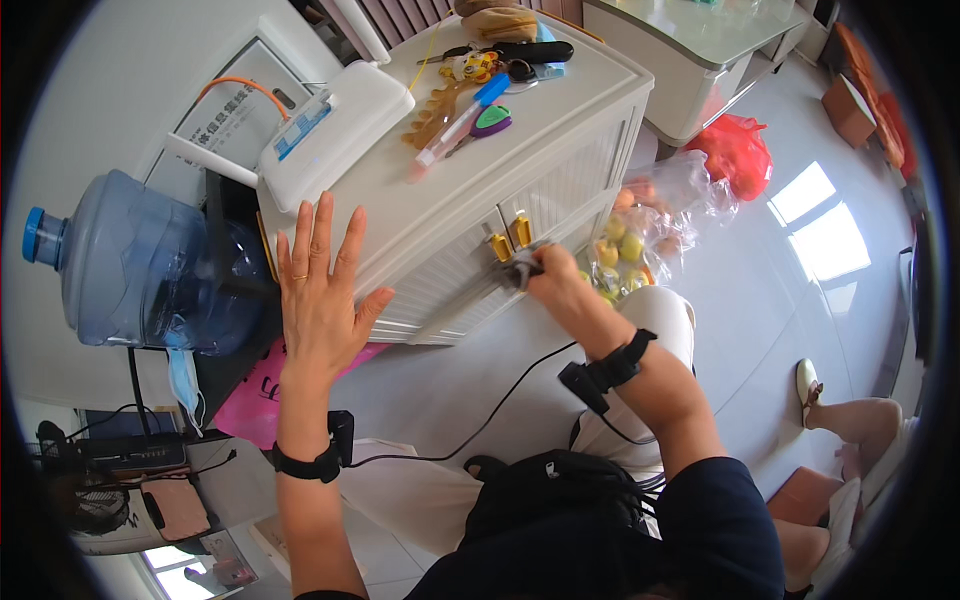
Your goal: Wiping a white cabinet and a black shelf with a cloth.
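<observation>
My right hand (561,279) grips a bunched grey cloth (519,270), held against the front of a white cabinet (555,169) just below its two yellow door handles (500,246). Some blur lies over that hand and the cloth. Spread flat with fingers apart, my left hand (319,289) is at the cabinet's near left corner, below a white router (337,135). Whether its palm presses on the cabinet top cannot be told. On the top lie a brown hair claw clip (439,112), a blue-capped clear tube (461,127) and a green-and-purple key (491,120).
A large blue water bottle (135,262) lies sideways at left, with a face mask (182,379) hanging below. Clear bags of fruit (626,244) and a red plastic bag (731,154) sit on the floor. A black cable (517,386) runs between my wrist bands. Another person's leg (855,420) is at right.
</observation>
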The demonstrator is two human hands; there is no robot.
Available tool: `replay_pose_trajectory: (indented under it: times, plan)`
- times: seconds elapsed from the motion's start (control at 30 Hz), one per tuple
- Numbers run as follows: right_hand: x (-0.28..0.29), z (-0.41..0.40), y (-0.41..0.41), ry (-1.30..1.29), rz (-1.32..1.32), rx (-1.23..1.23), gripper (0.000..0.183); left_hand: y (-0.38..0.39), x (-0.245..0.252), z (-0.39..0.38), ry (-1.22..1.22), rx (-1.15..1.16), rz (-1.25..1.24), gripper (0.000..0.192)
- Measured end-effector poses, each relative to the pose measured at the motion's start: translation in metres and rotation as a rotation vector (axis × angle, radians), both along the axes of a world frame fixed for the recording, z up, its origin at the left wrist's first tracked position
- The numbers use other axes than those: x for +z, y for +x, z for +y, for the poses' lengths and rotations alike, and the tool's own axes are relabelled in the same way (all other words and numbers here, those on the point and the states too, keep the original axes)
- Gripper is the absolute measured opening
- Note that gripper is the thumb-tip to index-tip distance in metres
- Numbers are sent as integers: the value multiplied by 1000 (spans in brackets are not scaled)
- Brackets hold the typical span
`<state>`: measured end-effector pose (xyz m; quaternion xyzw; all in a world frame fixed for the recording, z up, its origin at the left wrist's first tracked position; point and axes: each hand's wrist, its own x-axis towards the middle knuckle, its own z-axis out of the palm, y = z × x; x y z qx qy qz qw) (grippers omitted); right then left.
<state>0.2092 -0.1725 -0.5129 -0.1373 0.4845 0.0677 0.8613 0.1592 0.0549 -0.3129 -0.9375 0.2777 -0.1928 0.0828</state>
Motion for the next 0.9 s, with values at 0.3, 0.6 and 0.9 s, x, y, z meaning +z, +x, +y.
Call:
replay_pose_trajectory:
  times: [0.3,0.6,0.9]
  plan:
    - [-39,-165,73,-537,-195,-327,15,2,1,-6,-26,12,66,74]
    - [-33,-49,26,-1313,-4,-151,56,2,1,-8,-77,13,110,73]
    - [-120,-36,36,-914,69,-53,59,1,4,-14,-107,26,164,76]
